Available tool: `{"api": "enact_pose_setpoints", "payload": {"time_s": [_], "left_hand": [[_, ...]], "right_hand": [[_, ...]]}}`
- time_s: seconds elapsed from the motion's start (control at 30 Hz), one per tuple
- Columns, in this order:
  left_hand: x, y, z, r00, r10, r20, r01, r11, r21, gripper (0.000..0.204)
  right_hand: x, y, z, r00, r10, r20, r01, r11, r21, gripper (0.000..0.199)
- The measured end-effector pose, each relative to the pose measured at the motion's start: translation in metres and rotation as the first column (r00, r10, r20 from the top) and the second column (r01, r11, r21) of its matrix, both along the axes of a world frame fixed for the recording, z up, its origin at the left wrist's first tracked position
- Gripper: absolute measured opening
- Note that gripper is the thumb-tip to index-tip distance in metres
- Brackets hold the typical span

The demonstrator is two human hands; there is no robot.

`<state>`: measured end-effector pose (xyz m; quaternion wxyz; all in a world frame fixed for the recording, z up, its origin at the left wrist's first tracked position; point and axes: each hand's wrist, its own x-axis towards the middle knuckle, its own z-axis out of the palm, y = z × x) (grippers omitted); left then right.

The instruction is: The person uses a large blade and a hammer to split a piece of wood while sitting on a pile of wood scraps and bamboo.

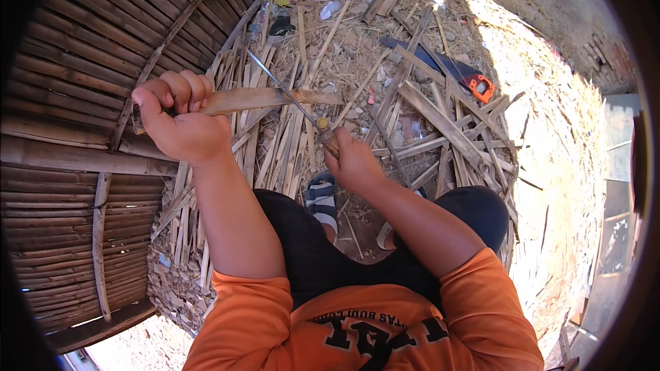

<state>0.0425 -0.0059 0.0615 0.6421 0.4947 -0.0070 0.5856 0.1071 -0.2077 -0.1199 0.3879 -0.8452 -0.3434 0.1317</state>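
My left hand (187,118) is closed around one end of a flat bamboo slat (251,99), which lies level across the view at the left and middle. In my right hand (356,163) is the wooden handle of a long, narrow-bladed knife (272,77). The blade slants up and away to the left, crossing the slat near its free end. Whether the edge bites into the slat, I cannot tell.
A handsaw (440,65) with an orange handle lies on loose bamboo strips (447,124) at the right. More strips (282,158) are piled near a bamboo wall (75,96) on the left. Litter (330,10) covers the far ground. My sandalled foot (321,196) is below the knife.
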Motion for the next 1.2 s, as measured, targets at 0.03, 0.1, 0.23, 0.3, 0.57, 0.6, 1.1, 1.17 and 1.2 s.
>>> {"api": "enact_pose_setpoints", "payload": {"time_s": [0.03,0.1,0.23,0.3,0.57,0.6,1.1,1.17,1.2], "left_hand": [[0.001,-0.002,-0.001,1.0,0.005,-0.001,-0.005,1.0,-0.005,0.039],[0.0,0.0,-0.001,1.0,0.02,0.001,-0.02,1.0,-0.012,0.038],[-0.008,0.011,-0.003,1.0,0.027,0.01,-0.026,1.0,-0.005,0.039],[-0.007,0.009,-0.002,1.0,0.016,0.007,-0.016,1.0,0.013,0.039],[-0.002,0.006,-0.003,1.0,0.012,-0.016,-0.012,1.0,0.019,0.04],[-0.005,0.009,-0.004,1.0,-0.002,-0.009,0.002,1.0,0.012,0.04],[-0.006,0.001,-0.004,0.953,-0.298,-0.047,0.302,0.944,0.134,0.04],[0.002,-0.008,0.001,0.944,-0.326,-0.045,0.329,0.935,0.128,0.039],[0.004,-0.007,0.002,0.949,-0.315,-0.036,0.317,0.942,0.114,0.039]], "right_hand": [[0.002,-0.002,-0.007,0.999,-0.01,-0.035,0.009,1.0,-0.023,0.035],[0.0,-0.003,-0.009,0.993,-0.026,-0.115,0.018,0.997,-0.07,0.036],[0.006,-0.004,0.025,0.994,-0.016,-0.11,0.02,0.999,0.034,0.038],[-0.002,-0.002,0.043,0.991,-0.049,-0.125,0.072,0.98,0.188,0.038],[0.005,-0.002,-0.002,0.994,-0.025,-0.11,0.018,0.998,-0.068,0.035],[0.006,-0.003,0.007,0.995,-0.025,-0.095,0.02,0.998,-0.057,0.035],[0.01,-0.008,0.057,0.978,-0.064,-0.198,0.113,0.962,0.25,0.039],[0.008,-0.009,0.003,0.991,-0.022,-0.133,0.022,1.0,-0.003,0.038],[0.011,-0.01,-0.013,0.995,0.008,-0.1,-0.021,0.991,-0.131,0.038]]}}
